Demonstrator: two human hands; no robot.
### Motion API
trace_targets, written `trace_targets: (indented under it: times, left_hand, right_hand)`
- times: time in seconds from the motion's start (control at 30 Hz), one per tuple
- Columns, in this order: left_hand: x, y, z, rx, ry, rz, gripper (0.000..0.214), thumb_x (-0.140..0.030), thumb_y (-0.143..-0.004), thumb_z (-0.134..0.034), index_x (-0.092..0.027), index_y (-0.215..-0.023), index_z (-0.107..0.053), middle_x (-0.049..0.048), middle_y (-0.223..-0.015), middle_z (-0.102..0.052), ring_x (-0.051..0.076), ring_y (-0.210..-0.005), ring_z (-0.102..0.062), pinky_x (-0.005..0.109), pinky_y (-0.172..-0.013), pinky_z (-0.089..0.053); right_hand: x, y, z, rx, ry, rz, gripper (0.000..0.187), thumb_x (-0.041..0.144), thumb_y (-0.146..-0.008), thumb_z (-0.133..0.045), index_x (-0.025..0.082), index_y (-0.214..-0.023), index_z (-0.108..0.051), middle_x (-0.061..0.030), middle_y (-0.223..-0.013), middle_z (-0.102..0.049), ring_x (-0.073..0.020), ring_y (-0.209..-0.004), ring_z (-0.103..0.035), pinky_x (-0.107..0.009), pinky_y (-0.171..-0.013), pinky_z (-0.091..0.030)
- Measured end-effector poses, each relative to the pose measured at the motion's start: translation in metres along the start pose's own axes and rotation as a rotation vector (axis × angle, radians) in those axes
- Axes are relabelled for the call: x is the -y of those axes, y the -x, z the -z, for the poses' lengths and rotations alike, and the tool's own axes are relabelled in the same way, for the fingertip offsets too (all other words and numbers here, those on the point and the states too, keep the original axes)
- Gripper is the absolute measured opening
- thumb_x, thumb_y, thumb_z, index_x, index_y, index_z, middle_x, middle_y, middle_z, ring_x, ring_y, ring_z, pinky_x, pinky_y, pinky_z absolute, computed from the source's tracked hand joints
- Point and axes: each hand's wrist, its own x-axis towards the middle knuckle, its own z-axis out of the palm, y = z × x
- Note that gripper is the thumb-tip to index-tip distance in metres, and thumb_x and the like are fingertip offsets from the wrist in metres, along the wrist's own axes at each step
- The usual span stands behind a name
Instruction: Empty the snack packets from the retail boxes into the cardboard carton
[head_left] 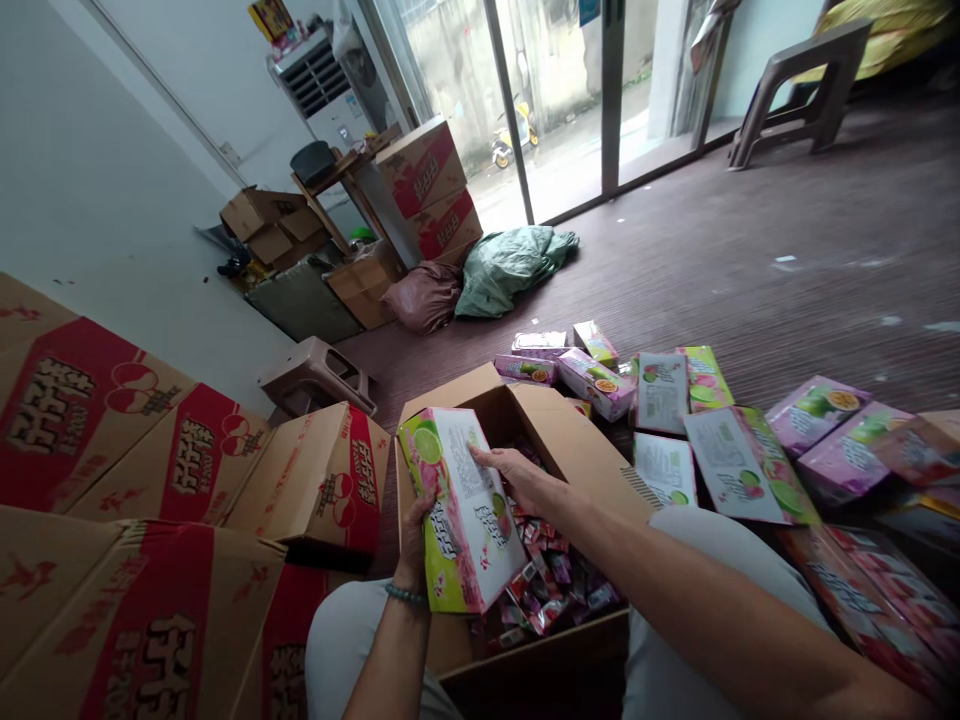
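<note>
My left hand (417, 545) grips a green and pink printed box (457, 505) from its near left edge and holds it tilted over an open cardboard carton (555, 425). My right hand (514, 472) lies on the box's white upper face, fingers stretched flat along its far edge. Inside the carton, under the box, lie several small pink and purple wrapped sweets (559, 585). A beaded bracelet (405, 594) circles my left wrist. My knees in light trousers flank the carton.
Several more printed boxes (731, 460) lie scattered on the dark floor to the right. Red-and-brown cartons (187, 460) are stacked at left, with a brown plastic stool (315, 375) behind them. A green bag (510, 265) and glass sliding doors (570, 100) are farther back.
</note>
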Motion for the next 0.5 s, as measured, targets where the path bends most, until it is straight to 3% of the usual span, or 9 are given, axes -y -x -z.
trace_targets:
  times: [0.13,0.3,0.5]
  left_hand:
    - [-0.006,0.005,0.005,-0.010,-0.024,-0.011,0.051,-0.038,-0.074,-0.071,-0.012,-0.118,-0.069,0.0121,-0.103,-0.078,0.036,-0.103,-0.070,0.052,-0.107,-0.045]
    - [0.001,0.005,0.003,0.088,0.072,0.063,0.082,-0.059,-0.078,-0.065,-0.015,-0.144,-0.050,0.0156,-0.131,-0.067,0.040,-0.126,-0.057,0.056,-0.112,-0.038]
    - [0.003,-0.004,0.008,0.131,0.104,0.083,0.081,-0.062,-0.081,-0.062,-0.013,-0.144,-0.050,0.0172,-0.133,-0.065,0.040,-0.131,-0.054,0.058,-0.115,-0.034]
  right_hand:
    - [0.005,0.005,0.001,0.072,-0.017,-0.007,0.033,0.036,-0.078,-0.079,0.009,-0.097,-0.072,-0.0127,-0.098,-0.076,-0.0193,-0.079,-0.071,-0.028,-0.073,-0.057]
    - [0.013,0.015,-0.006,0.129,-0.090,-0.056,0.031,0.028,-0.080,-0.074,0.008,-0.104,-0.071,-0.0138,-0.099,-0.076,-0.0222,-0.081,-0.072,-0.032,-0.078,-0.059]
    - [0.014,0.015,-0.010,0.121,-0.237,-0.092,0.035,0.023,-0.082,-0.065,0.007,-0.112,-0.069,-0.0136,-0.096,-0.077,-0.0238,-0.088,-0.074,-0.037,-0.091,-0.058]
